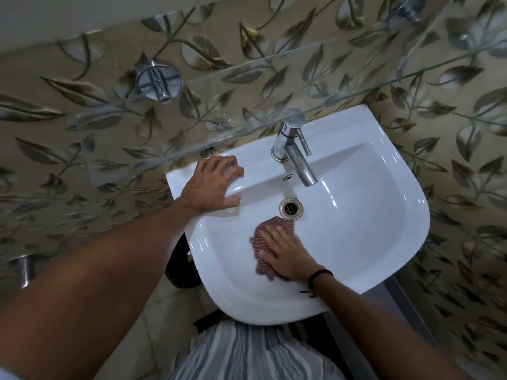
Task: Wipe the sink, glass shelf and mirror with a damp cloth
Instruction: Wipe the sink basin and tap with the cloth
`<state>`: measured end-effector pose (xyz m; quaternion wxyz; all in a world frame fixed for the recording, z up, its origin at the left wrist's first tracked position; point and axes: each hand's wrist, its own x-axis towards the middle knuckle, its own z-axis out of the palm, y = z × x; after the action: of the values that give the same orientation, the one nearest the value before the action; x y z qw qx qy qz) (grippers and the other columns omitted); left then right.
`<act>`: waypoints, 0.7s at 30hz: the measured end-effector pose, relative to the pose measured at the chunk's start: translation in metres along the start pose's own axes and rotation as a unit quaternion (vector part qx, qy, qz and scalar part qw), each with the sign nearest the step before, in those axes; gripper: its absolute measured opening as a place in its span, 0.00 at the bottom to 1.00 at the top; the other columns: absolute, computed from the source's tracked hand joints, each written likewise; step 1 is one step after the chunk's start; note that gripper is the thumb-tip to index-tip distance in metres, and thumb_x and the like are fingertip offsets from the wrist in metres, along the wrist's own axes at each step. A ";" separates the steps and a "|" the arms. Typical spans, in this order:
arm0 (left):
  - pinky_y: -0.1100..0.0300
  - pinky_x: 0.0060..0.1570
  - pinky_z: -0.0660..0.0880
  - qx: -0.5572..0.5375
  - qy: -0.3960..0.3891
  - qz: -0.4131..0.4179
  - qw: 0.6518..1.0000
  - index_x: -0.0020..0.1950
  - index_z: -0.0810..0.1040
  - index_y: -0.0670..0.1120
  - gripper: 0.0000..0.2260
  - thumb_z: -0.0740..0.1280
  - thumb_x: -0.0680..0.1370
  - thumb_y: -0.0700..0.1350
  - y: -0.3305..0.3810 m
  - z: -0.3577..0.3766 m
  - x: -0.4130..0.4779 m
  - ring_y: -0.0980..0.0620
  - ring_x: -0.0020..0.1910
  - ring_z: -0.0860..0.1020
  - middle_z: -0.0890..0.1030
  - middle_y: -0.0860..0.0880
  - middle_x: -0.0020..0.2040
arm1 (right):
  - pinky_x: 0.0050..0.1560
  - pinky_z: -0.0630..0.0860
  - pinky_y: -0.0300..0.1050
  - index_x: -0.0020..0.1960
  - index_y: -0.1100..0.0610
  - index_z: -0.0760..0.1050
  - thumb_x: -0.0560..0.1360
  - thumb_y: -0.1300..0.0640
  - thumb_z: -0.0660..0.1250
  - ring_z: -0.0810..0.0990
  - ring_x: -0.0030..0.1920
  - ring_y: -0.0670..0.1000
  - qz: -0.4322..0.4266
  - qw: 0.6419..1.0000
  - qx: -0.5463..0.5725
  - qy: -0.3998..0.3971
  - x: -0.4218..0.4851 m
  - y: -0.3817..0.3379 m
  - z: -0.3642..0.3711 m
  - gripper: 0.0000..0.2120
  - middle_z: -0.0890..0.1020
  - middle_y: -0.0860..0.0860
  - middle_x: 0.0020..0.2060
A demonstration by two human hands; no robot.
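Observation:
A white ceramic sink (pixel 365 215) hangs on the leaf-patterned wall. My right hand (pixel 288 253) lies flat on a reddish checked cloth (pixel 262 244), pressing it against the basin's near-left slope just below the drain (pixel 291 207). My left hand (pixel 212 185) rests spread on the sink's back-left rim, holding nothing. A clear glass shelf (pixel 247 105) runs across above the sink on chrome brackets (pixel 157 80). The mirror is out of view.
A chrome tap (pixel 297 154) juts over the basin from the back rim, partly under the shelf. A second chrome bracket (pixel 408 9) sits at the top right. A dark object (pixel 181 267) hangs below the sink's left side. A metal fitting (pixel 24 270) sticks out at the left wall.

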<state>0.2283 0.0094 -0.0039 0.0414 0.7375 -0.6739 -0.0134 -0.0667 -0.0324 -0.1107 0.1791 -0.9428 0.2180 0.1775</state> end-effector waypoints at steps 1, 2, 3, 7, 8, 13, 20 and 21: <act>0.47 0.63 0.63 -0.002 -0.001 -0.002 1.000 0.63 0.71 0.55 0.25 0.67 0.69 0.63 0.001 -0.001 0.000 0.44 0.66 0.67 0.68 0.51 0.68 | 0.65 0.71 0.69 0.77 0.51 0.62 0.79 0.37 0.46 0.63 0.77 0.61 0.029 1.000 -0.009 0.001 -0.006 0.011 -0.005 0.32 0.65 0.54 0.78; 0.47 0.63 0.64 -0.004 -0.002 -0.002 1.000 0.63 0.71 0.54 0.25 0.67 0.69 0.63 0.001 -0.001 -0.001 0.44 0.66 0.67 0.69 0.51 0.68 | 0.71 0.63 0.69 0.80 0.50 0.58 0.77 0.35 0.40 0.54 0.80 0.59 0.050 0.998 -0.012 -0.023 -0.008 0.019 -0.007 0.36 0.57 0.53 0.81; 0.47 0.63 0.64 -0.005 -0.002 -0.002 1.000 0.63 0.71 0.54 0.25 0.66 0.69 0.63 0.001 -0.002 -0.001 0.44 0.66 0.66 0.69 0.51 0.68 | 0.74 0.54 0.68 0.81 0.48 0.54 0.76 0.34 0.38 0.46 0.81 0.59 0.076 0.996 -0.016 -0.050 -0.006 0.023 -0.009 0.38 0.49 0.52 0.82; 0.46 0.62 0.64 -0.005 0.000 0.000 1.000 0.63 0.71 0.54 0.26 0.66 0.69 0.63 0.002 -0.003 -0.001 0.44 0.65 0.67 0.69 0.51 0.68 | 0.67 0.57 0.80 0.77 0.52 0.58 0.71 0.40 0.65 0.56 0.76 0.73 0.095 0.993 -0.033 -0.062 0.027 -0.014 -0.013 0.39 0.60 0.64 0.78; 0.46 0.62 0.64 -0.003 0.000 0.002 1.000 0.63 0.71 0.54 0.26 0.65 0.69 0.64 0.002 -0.002 -0.001 0.44 0.65 0.67 0.69 0.50 0.68 | 0.66 0.59 0.80 0.76 0.54 0.59 0.72 0.41 0.64 0.58 0.75 0.75 0.084 0.995 -0.022 -0.042 0.037 -0.033 -0.016 0.37 0.62 0.66 0.77; 0.45 0.62 0.64 -0.002 -0.008 0.008 1.000 0.63 0.71 0.54 0.26 0.65 0.69 0.64 0.002 -0.004 0.000 0.43 0.66 0.66 0.68 0.50 0.68 | 0.76 0.45 0.71 0.78 0.55 0.58 0.85 0.53 0.49 0.40 0.80 0.63 0.057 0.985 0.162 0.001 0.061 -0.116 -0.048 0.23 0.45 0.57 0.81; 0.46 0.62 0.65 -0.006 0.024 0.013 1.000 0.62 0.72 0.54 0.27 0.60 0.75 0.73 -0.001 0.001 -0.002 0.45 0.65 0.67 0.70 0.51 0.67 | 0.77 0.49 0.64 0.82 0.48 0.47 0.83 0.41 0.48 0.43 0.81 0.53 0.011 0.984 0.166 -0.069 0.006 -0.059 -0.028 0.29 0.46 0.48 0.82; 0.46 0.63 0.65 -0.006 0.023 0.013 1.000 0.63 0.72 0.54 0.26 0.58 0.77 0.72 0.000 0.001 -0.002 0.45 0.65 0.67 0.70 0.51 0.67 | 0.77 0.48 0.65 0.82 0.47 0.45 0.83 0.39 0.46 0.42 0.81 0.53 0.021 0.989 0.131 -0.064 0.000 -0.048 -0.028 0.31 0.44 0.48 0.82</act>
<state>0.2285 0.0114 -0.0049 0.0612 0.7287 -0.6821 -0.0001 -0.0369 -0.0037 -0.0741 0.3114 -0.8929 0.2471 0.2113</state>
